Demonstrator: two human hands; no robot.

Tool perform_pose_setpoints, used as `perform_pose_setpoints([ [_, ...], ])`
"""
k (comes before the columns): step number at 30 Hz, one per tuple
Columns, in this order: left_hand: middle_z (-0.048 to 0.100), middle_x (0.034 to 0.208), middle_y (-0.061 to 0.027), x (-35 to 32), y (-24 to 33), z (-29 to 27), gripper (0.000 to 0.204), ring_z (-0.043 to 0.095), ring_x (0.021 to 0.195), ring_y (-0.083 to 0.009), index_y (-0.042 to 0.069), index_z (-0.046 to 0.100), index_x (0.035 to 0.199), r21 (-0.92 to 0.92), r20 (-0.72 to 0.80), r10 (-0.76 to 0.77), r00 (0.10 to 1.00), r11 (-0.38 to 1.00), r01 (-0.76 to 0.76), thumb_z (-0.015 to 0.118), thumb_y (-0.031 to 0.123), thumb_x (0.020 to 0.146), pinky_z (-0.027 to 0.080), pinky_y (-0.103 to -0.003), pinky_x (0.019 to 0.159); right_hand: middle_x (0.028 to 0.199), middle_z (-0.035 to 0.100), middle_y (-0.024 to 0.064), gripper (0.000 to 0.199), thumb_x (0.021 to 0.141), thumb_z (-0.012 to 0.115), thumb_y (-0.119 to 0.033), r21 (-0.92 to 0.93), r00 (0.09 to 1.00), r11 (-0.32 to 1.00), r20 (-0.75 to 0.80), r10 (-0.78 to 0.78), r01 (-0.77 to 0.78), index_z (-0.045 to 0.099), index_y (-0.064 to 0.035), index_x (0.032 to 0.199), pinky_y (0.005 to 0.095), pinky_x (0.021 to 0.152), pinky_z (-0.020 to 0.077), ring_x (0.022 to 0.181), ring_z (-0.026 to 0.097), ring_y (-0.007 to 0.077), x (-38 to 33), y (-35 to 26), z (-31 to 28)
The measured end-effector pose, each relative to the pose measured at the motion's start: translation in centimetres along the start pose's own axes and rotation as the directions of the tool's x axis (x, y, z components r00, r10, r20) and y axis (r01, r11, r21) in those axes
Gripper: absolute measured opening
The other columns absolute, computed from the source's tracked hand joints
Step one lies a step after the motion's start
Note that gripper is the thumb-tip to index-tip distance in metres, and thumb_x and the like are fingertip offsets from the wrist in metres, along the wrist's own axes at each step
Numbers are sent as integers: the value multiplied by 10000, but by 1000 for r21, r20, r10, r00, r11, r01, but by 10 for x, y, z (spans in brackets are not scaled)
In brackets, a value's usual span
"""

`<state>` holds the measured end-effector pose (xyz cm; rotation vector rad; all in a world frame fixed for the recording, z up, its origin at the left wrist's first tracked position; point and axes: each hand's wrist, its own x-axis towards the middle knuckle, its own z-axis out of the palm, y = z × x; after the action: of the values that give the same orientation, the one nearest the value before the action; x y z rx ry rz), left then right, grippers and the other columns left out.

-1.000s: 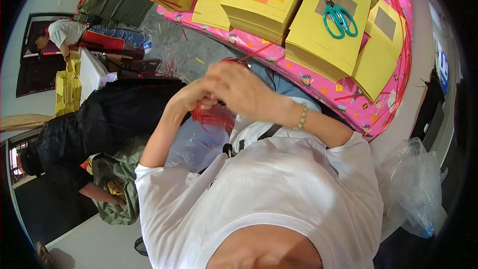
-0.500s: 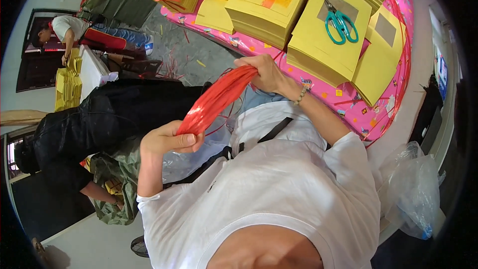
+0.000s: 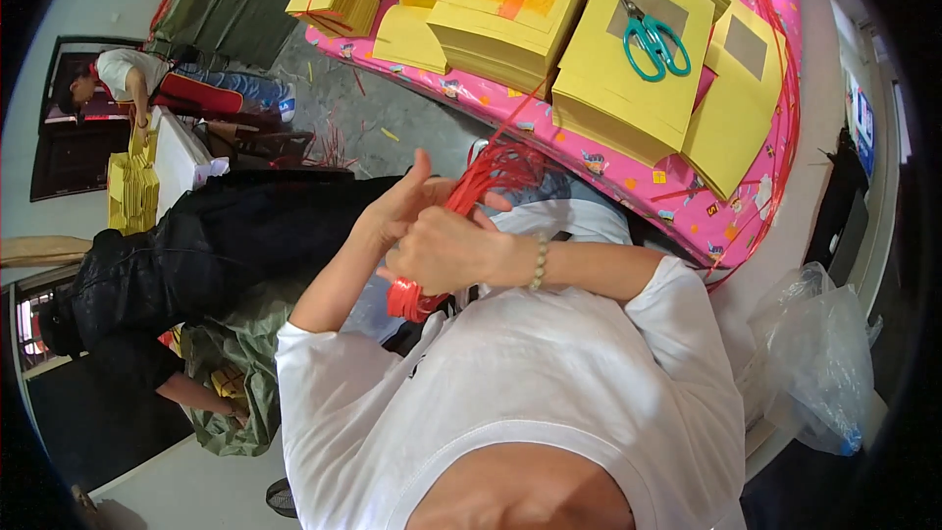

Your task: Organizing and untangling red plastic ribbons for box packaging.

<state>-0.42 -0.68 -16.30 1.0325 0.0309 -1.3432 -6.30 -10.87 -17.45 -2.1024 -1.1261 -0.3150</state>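
From the head camera we see both hands raised in front of the chest, close together and touching. The right hand [image 3: 446, 250] is closed in a fist around a bundle of red strings [image 3: 471, 206], its wrist wearing a pale beaded bracelet [image 3: 537, 262]. The left hand [image 3: 397, 206] sits just behind it with the thumb pointing up and the fingers curled about the same bundle.

Beyond the hands we see a tabletop [image 3: 628, 172] covered in a pink patterned cloth. On it lie several stacks of yellow paper [image 3: 628, 88], and a pair of teal-handled scissors [image 3: 653, 39] rests on one stack. A clear plastic bag [image 3: 810, 353] hangs near the tabletop's right end. To the left, a person in black clothing [image 3: 186, 255] is bent over, and farther off another person in a white shirt [image 3: 123, 74] leans near more yellow stacks on a grey concrete floor [image 3: 363, 108].

The red strings are thin and glossy, looped tightly below the right fist and fanning upward towards the tabletop's edge.
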Motion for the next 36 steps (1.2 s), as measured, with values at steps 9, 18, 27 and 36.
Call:
perform_pose_setpoints([
  [9,573,751,-40,30,20,-33,315,588,707,-145,-16,505,1097,-66,-30,-86,996,994,84,526,224,895,527,-319,695,551,597,113,323,810,554,-276,148,987,989,154,-53,30,629,-59,583,386,475,459,527,609,269,-5,-32,46],
  [18,340,590,54,37,32,-49,133,251,445,-19,31,489,964,-253,40,-104,994,961,111,456,152,920,212,-180,381,636,615,103,236,799,559,-232,259,944,964,298,-142,64,594,-39,668,361,569,457,615,609,248,-12,-32,50],
  [27,351,585,64,-31,37,-10,107,262,443,-27,60,511,923,337,-451,117,885,940,48,459,153,914,191,-198,387,1110,478,125,396,677,594,-102,-242,940,970,-321,-112,33,506,-74,1062,415,938,381,1091,459,293,-8,28,-43],
  [36,325,612,80,-60,53,27,206,261,496,-18,31,511,990,493,-227,41,973,867,78,437,218,945,186,-189,422,960,584,100,369,673,680,-158,-143,990,986,102,99,-84,542,-88,1008,442,906,388,975,543,278,-9,116,-90],
])
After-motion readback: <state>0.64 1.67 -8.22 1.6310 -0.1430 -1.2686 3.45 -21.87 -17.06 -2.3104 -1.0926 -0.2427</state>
